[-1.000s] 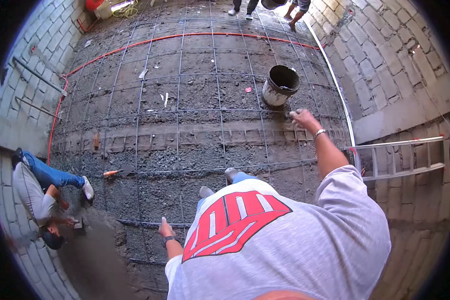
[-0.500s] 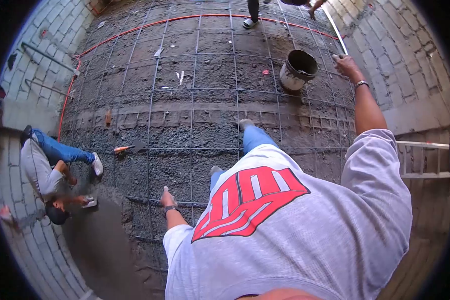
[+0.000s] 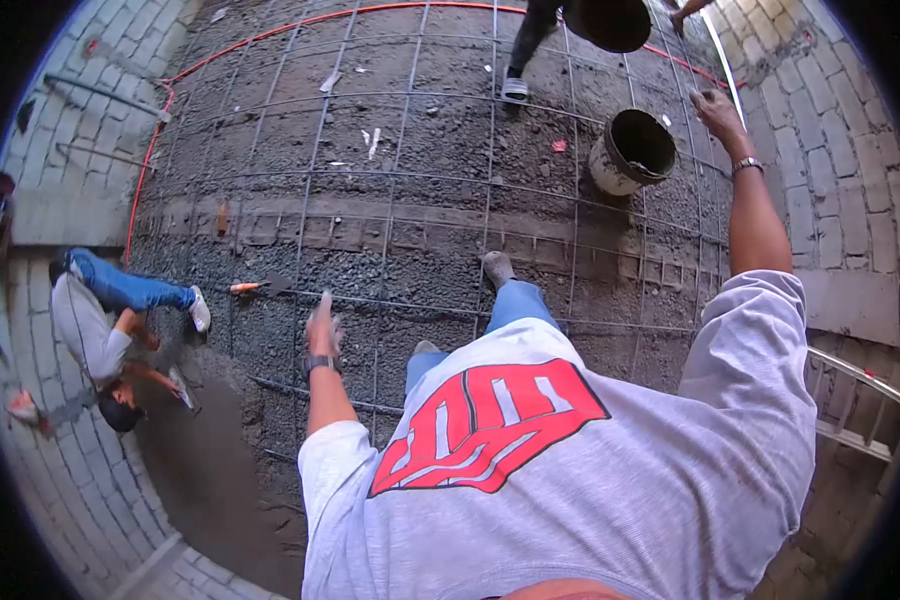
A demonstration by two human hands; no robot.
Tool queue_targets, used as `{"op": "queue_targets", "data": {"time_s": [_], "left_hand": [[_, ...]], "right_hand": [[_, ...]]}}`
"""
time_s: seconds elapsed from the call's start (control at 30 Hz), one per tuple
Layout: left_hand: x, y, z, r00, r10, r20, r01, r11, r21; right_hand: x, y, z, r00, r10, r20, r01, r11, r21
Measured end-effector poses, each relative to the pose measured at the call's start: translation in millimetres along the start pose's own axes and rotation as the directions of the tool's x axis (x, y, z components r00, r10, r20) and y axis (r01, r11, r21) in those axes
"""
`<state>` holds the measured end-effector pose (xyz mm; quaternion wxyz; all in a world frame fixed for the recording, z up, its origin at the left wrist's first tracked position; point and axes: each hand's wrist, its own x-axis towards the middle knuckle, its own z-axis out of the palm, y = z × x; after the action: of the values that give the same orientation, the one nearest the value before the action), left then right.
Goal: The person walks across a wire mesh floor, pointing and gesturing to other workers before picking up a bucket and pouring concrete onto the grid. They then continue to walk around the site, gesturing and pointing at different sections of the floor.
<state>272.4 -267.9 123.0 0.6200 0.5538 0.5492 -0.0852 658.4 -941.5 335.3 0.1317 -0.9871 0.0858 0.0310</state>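
My left hand (image 3: 323, 330) is low over the rebar mesh (image 3: 395, 175), fingers apart and nothing seen in it. A dark band circles that wrist. My right hand (image 3: 720, 115) is stretched out toward the right wall, its fingers curled. Whether it holds anything is hidden. Behind it runs a thin white pole or edge (image 3: 722, 45) along the wall. Left of that hand a cement-stained bucket (image 3: 615, 172) stands on the ground. My shoe (image 3: 497, 268) is on the gravel among the bars.
At left a crouching person (image 3: 90, 310) works a flat trowel (image 3: 182, 388) over wet concrete (image 3: 195, 470). An orange-handled tool (image 3: 245, 288) lies on gravel. A second bucket (image 3: 610, 25) hangs beside a person's leg (image 3: 535, 40). Orange tubing (image 3: 137, 205) edges the floor; a ladder (image 3: 855, 395) stands right.
My left hand has risen and its fingers have spread. My right hand has moved slightly up and right. A second bucket and more of another person's leg have come into view.
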Motion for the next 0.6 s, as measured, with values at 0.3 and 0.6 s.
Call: {"op": "queue_targets", "data": {"time_s": [0.3, 0.6], "left_hand": [[11.0, 141.1, 357.5, 0.693, 0.423, 0.584, -0.593, 0.796, 0.126], [-0.2, 184.0, 408.5, 0.696, 0.323, 0.641, -0.058, 0.915, -0.399]], "right_hand": [[155.2, -13.7, 61.3, 0.985, -0.169, 0.046, 0.175, 0.94, -0.294], [162.8, -114.0, 76.2, 0.764, -0.634, 0.116, 0.575, 0.752, 0.321]]}}
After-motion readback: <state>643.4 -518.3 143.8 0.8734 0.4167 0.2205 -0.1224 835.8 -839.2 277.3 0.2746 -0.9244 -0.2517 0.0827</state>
